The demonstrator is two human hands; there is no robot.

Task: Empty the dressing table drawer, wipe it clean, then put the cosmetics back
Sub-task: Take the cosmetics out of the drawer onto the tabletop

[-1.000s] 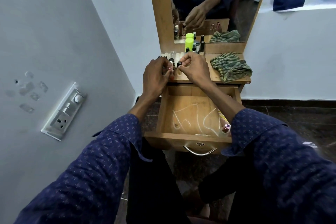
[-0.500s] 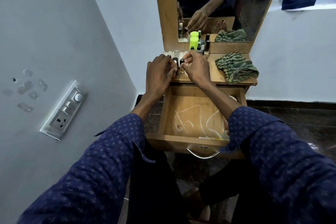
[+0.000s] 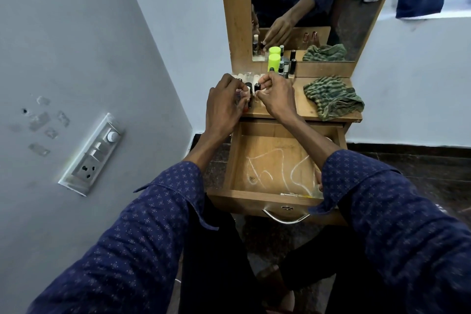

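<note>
1. The left hand (image 3: 224,104) and right hand (image 3: 276,95) each pinch a small bottle (image 3: 257,87) on the tabletop (image 3: 300,107), just past the open drawer (image 3: 270,160).
2. More bottles stand close behind the fingers. A bump could knock them over.
3. A few things still lie in the drawer, under the right arm. They could be missed.
4. The cloth (image 3: 334,99) lies right of the hands.
</note>
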